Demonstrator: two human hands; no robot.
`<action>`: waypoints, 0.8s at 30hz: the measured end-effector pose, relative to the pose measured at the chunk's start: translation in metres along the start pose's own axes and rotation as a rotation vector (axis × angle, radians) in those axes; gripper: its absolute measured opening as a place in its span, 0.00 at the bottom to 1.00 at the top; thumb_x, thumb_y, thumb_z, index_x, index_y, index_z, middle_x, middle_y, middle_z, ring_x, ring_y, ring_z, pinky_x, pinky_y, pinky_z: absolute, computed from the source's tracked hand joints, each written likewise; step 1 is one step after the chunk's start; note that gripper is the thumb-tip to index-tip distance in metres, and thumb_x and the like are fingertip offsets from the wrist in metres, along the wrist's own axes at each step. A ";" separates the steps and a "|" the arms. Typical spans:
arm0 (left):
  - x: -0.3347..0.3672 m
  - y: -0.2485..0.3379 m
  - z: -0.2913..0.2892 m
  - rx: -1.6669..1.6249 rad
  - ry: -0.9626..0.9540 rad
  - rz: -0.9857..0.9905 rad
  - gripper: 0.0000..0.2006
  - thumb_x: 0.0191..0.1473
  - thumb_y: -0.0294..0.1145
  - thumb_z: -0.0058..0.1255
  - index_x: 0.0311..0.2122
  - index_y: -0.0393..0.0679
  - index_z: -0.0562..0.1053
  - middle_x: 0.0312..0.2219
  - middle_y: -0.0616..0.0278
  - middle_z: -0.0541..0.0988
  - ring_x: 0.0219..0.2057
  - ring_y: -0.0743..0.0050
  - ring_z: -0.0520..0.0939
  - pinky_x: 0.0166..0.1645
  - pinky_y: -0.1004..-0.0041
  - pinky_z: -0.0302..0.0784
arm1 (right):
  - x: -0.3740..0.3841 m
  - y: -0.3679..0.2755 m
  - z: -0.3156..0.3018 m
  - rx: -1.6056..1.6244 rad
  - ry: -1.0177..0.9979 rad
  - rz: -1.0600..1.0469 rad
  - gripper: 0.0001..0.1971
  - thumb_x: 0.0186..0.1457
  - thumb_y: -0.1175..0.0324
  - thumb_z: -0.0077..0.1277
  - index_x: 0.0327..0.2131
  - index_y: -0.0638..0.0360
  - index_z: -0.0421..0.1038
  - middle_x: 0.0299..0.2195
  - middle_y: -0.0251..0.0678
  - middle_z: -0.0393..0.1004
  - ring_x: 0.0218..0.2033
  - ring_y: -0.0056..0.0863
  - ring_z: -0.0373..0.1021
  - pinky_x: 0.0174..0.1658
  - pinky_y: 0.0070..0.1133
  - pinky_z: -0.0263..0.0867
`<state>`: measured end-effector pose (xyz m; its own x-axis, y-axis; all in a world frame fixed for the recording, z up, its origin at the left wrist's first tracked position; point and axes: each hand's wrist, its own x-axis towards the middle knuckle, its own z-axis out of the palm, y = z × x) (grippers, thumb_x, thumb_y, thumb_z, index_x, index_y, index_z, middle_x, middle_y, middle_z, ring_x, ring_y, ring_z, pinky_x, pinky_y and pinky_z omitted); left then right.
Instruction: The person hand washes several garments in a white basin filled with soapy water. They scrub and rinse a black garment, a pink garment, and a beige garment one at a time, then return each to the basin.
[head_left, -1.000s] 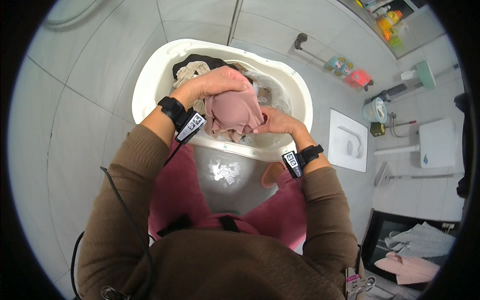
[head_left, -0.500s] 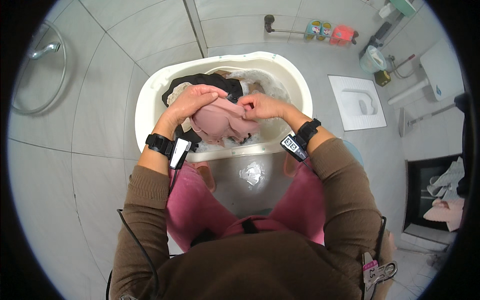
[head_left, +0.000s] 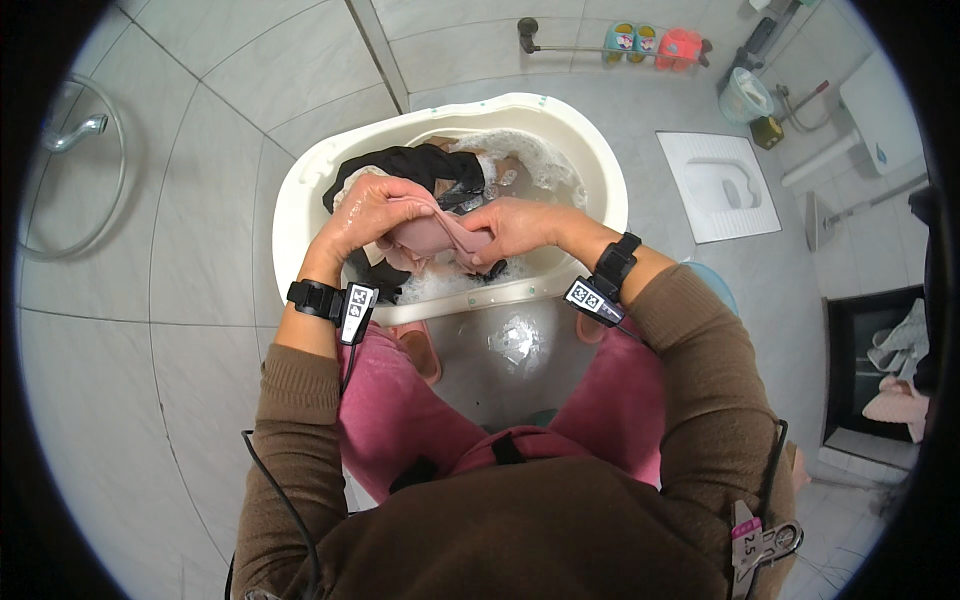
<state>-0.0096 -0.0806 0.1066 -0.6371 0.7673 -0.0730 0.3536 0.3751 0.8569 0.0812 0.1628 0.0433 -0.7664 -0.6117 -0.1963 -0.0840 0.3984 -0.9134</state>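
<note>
The wet pink garment [head_left: 432, 236] is bunched between my fingers, my left hand [head_left: 365, 215] curled over one end, my right hand [head_left: 515, 227] pinching the other, above the soapy water.

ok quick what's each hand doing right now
Left hand: closed on the pink cloth over the white tub.
Right hand: closed on the same pink cloth, at its other end.

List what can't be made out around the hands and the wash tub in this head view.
- Middle of the pink cloth: covered by the left hand and right hand.
- Bottom of the white tub: hidden by suds, black garment and both hands.
- Items on the far wall rail: too small to identify.
</note>
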 end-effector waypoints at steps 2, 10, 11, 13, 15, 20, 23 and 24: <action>0.000 0.009 0.003 -0.014 -0.067 0.025 0.08 0.53 0.32 0.61 0.33 0.37 0.81 0.26 0.67 0.82 0.30 0.84 0.78 0.38 0.77 0.76 | 0.000 0.011 -0.001 -0.189 -0.049 0.130 0.16 0.49 0.64 0.60 0.44 0.50 0.76 0.37 0.35 0.80 0.39 0.30 0.75 0.44 0.25 0.69; -0.001 0.028 0.001 0.016 -0.173 -0.064 0.08 0.51 0.33 0.64 0.33 0.40 0.82 0.25 0.67 0.82 0.28 0.84 0.78 0.33 0.78 0.76 | 0.000 0.084 0.029 -0.567 -0.234 0.204 0.20 0.46 0.59 0.63 0.45 0.46 0.77 0.38 0.40 0.80 0.42 0.40 0.76 0.44 0.33 0.69; -0.001 0.026 0.001 0.037 -0.183 0.006 0.08 0.51 0.33 0.64 0.34 0.40 0.83 0.25 0.67 0.82 0.27 0.83 0.78 0.32 0.78 0.77 | -0.001 0.090 0.032 -0.643 -0.200 0.213 0.17 0.48 0.59 0.60 0.43 0.48 0.78 0.40 0.41 0.80 0.44 0.44 0.75 0.44 0.33 0.71; -0.003 0.021 0.003 0.060 -0.224 -0.027 0.09 0.51 0.34 0.64 0.34 0.40 0.82 0.25 0.67 0.82 0.27 0.84 0.78 0.32 0.77 0.76 | -0.002 0.095 0.034 -0.742 -0.102 0.318 0.15 0.50 0.60 0.58 0.42 0.49 0.79 0.40 0.40 0.80 0.43 0.42 0.76 0.44 0.33 0.72; -0.008 0.015 0.008 0.115 -0.269 -0.045 0.09 0.51 0.34 0.63 0.34 0.40 0.82 0.25 0.61 0.82 0.27 0.79 0.79 0.33 0.75 0.76 | -0.005 0.098 0.028 -0.842 0.004 0.406 0.13 0.51 0.61 0.55 0.40 0.51 0.80 0.40 0.40 0.80 0.44 0.41 0.76 0.43 0.33 0.72; -0.024 -0.010 0.029 0.472 -0.396 0.024 0.15 0.51 0.38 0.60 0.44 0.48 0.79 0.30 0.48 0.81 0.32 0.50 0.82 0.39 0.62 0.77 | -0.011 0.096 -0.010 -1.046 0.170 0.647 0.11 0.53 0.65 0.52 0.37 0.54 0.81 0.39 0.42 0.81 0.44 0.37 0.77 0.41 0.33 0.74; -0.027 -0.030 0.044 0.652 -0.446 -0.058 0.23 0.53 0.42 0.58 0.52 0.46 0.70 0.32 0.44 0.80 0.35 0.40 0.81 0.41 0.52 0.75 | -0.014 0.089 -0.025 -0.969 0.409 0.695 0.12 0.53 0.64 0.53 0.41 0.56 0.76 0.40 0.42 0.77 0.41 0.41 0.77 0.41 0.33 0.74; -0.028 -0.036 0.047 0.669 -0.420 -0.083 0.22 0.53 0.42 0.58 0.50 0.44 0.70 0.31 0.43 0.80 0.35 0.39 0.81 0.41 0.52 0.75 | -0.015 0.085 -0.028 -0.969 0.483 0.672 0.12 0.54 0.65 0.52 0.41 0.57 0.74 0.40 0.43 0.77 0.40 0.41 0.77 0.40 0.33 0.74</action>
<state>0.0277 -0.0907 0.0537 -0.4148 0.8053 -0.4236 0.7376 0.5702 0.3617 0.0673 0.2251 -0.0212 -0.9745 0.1317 -0.1815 0.1360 0.9906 -0.0115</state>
